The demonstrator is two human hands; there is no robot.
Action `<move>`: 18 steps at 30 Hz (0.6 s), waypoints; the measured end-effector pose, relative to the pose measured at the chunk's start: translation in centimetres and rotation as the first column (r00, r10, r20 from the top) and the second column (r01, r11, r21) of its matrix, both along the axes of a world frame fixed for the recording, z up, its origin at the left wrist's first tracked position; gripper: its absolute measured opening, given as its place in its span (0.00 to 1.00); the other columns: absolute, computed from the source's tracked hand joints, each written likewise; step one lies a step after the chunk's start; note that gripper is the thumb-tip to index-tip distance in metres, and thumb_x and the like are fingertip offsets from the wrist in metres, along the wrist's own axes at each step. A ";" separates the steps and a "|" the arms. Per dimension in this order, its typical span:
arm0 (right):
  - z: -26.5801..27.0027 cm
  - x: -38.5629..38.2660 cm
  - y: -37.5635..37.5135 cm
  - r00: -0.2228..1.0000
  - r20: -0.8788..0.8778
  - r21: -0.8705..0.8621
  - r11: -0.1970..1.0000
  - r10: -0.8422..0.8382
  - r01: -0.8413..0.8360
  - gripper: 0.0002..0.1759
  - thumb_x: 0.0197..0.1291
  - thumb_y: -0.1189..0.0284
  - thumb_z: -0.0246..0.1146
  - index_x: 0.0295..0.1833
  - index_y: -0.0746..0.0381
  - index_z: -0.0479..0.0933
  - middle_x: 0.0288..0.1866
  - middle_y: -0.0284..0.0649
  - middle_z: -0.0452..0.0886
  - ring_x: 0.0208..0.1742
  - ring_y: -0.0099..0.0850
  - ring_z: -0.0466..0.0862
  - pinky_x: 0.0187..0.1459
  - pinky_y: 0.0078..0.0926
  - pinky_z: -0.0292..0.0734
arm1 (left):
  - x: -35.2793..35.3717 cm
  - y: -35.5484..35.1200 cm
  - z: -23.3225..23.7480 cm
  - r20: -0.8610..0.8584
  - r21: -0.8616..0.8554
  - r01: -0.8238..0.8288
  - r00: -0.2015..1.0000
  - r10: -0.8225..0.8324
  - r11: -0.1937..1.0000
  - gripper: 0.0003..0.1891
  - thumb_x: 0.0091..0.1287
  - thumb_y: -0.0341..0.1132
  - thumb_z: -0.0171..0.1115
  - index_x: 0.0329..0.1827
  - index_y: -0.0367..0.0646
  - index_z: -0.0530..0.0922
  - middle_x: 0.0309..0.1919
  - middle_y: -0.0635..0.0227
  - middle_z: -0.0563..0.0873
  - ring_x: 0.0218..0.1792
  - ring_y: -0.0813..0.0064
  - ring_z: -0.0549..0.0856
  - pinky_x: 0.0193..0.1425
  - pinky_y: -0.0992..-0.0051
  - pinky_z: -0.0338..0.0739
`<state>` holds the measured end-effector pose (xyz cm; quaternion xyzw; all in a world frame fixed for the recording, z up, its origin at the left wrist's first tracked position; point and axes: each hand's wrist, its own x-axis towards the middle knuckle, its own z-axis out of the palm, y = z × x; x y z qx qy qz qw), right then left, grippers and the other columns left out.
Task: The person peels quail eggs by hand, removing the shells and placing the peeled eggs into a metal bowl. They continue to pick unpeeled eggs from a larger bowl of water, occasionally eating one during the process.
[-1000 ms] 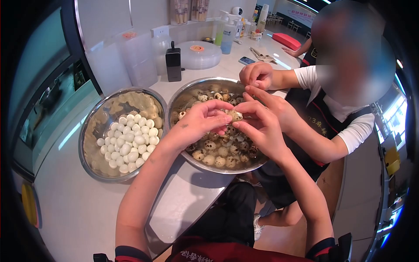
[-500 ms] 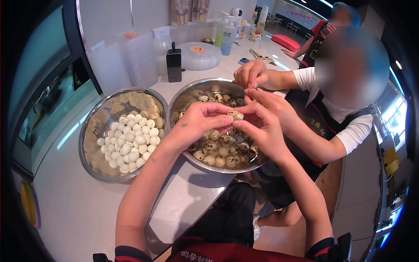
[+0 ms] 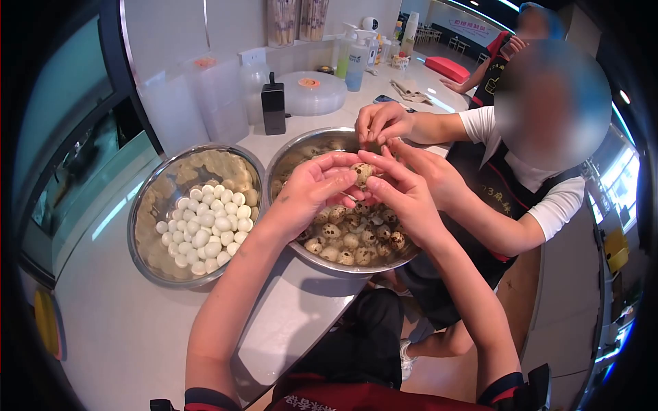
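Observation:
A speckled quail egg [image 3: 362, 175] is held between the fingers of both my hands, above a steel bowl [image 3: 291, 147]. My left hand [image 3: 319, 188] grips it from the left with thumb and fingertips. From the right, my right hand [image 3: 401, 192] pinches it too. Below, the bowl holds many speckled quail eggs [image 3: 346, 240] in cloudy water, with bits of shell. To the left stands a second steel bowl [image 3: 147, 240] with a heap of peeled white eggs [image 3: 205, 226].
A co-worker's hands [image 3: 411, 151] work close beside mine over the same bowl. Behind are a black box-shaped device [image 3: 273, 106], a stack of clear lids [image 3: 312, 92], pump bottles [image 3: 356, 65] and a phone [image 3: 391, 103]. The counter edge [image 3: 336, 318] runs below my arms.
The egg has been turned in my fingers and sits slightly further left and higher. The co-worker's hands have shifted slightly left. The view has moved a little.

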<state>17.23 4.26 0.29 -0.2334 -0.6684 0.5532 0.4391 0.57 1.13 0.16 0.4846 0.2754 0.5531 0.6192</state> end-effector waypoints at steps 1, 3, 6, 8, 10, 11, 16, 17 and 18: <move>0.1 -0.2 -0.2 1.000 0.000 0.001 1.000 -0.001 0.001 0.16 0.55 0.75 0.58 0.51 0.67 0.72 0.35 0.32 0.73 0.34 0.18 0.74 0.36 0.14 0.70 | -0.2 0.2 -0.3 0.003 0.015 0.027 1.000 -0.027 1.000 0.14 0.60 0.33 0.57 0.47 0.36 0.71 0.35 0.68 0.77 0.32 0.81 0.77 0.37 0.81 0.73; 0.3 -0.4 -0.8 0.990 -0.014 0.134 0.981 -0.143 0.143 0.14 0.54 0.76 0.59 0.47 0.66 0.73 0.32 0.33 0.72 0.33 0.19 0.75 0.35 0.14 0.70 | -0.2 0.3 -0.3 0.008 0.030 0.054 0.998 -0.055 0.998 0.15 0.60 0.33 0.57 0.48 0.36 0.70 0.35 0.68 0.77 0.32 0.81 0.77 0.37 0.82 0.73; -0.2 -0.5 -0.5 0.951 0.043 0.560 0.795 -0.307 0.231 0.11 0.51 0.78 0.60 0.42 0.66 0.73 0.32 0.37 0.72 0.32 0.22 0.76 0.34 0.15 0.71 | 0.0 0.2 -0.1 -0.029 0.017 0.002 1.000 -0.002 1.000 0.17 0.60 0.33 0.58 0.50 0.36 0.69 0.34 0.69 0.77 0.31 0.82 0.76 0.38 0.82 0.72; 0.0 -0.8 -0.6 0.955 0.024 0.570 0.789 -0.296 0.230 0.10 0.50 0.78 0.60 0.40 0.67 0.74 0.31 0.38 0.73 0.32 0.24 0.76 0.34 0.16 0.72 | -0.1 0.3 -0.4 -0.007 0.015 -0.022 1.000 0.022 1.000 0.16 0.59 0.36 0.60 0.46 0.39 0.71 0.33 0.70 0.78 0.30 0.84 0.76 0.37 0.84 0.73; 0.1 -0.9 -0.6 0.959 0.003 0.579 0.782 -0.283 0.229 0.09 0.49 0.79 0.60 0.39 0.67 0.74 0.31 0.39 0.73 0.31 0.25 0.76 0.34 0.17 0.72 | -0.3 0.6 -0.7 -0.027 0.002 -0.010 1.000 0.010 1.000 0.15 0.58 0.37 0.61 0.43 0.40 0.71 0.32 0.71 0.77 0.29 0.84 0.76 0.35 0.85 0.72; 0.1 -1.0 -0.4 0.957 0.025 0.559 0.798 -0.288 0.226 0.09 0.48 0.79 0.60 0.37 0.67 0.74 0.31 0.39 0.74 0.31 0.25 0.76 0.34 0.18 0.72 | -0.4 0.7 -0.8 -0.048 -0.011 -0.001 0.999 0.000 1.000 0.13 0.57 0.37 0.62 0.40 0.41 0.71 0.30 0.72 0.77 0.28 0.85 0.75 0.34 0.85 0.71; 0.7 -0.4 -0.2 0.936 0.124 0.643 0.745 -0.328 0.176 0.07 0.48 0.80 0.61 0.35 0.67 0.74 0.31 0.39 0.74 0.32 0.27 0.76 0.34 0.20 0.72 | -0.3 0.7 -0.9 -0.142 -0.015 -0.018 0.990 0.015 1.000 0.12 0.56 0.37 0.63 0.34 0.44 0.69 0.27 0.73 0.76 0.27 0.85 0.74 0.31 0.85 0.69; 0.6 -0.5 -0.3 0.937 0.123 0.640 0.748 -0.328 0.177 0.06 0.47 0.80 0.60 0.34 0.67 0.74 0.30 0.40 0.74 0.32 0.29 0.76 0.34 0.21 0.71 | -0.2 0.6 -0.8 -0.171 -0.006 -0.033 0.985 0.031 0.999 0.15 0.54 0.39 0.66 0.33 0.44 0.68 0.26 0.74 0.75 0.26 0.85 0.73 0.29 0.85 0.68; 0.6 -0.5 -0.3 0.937 0.122 0.636 0.750 -0.327 0.179 0.05 0.47 0.80 0.60 0.33 0.67 0.73 0.29 0.40 0.73 0.32 0.30 0.76 0.34 0.23 0.70 | -0.3 0.7 -0.9 -0.171 -0.006 -0.031 0.985 0.029 1.000 0.15 0.54 0.39 0.66 0.33 0.44 0.68 0.26 0.74 0.75 0.26 0.85 0.73 0.29 0.85 0.68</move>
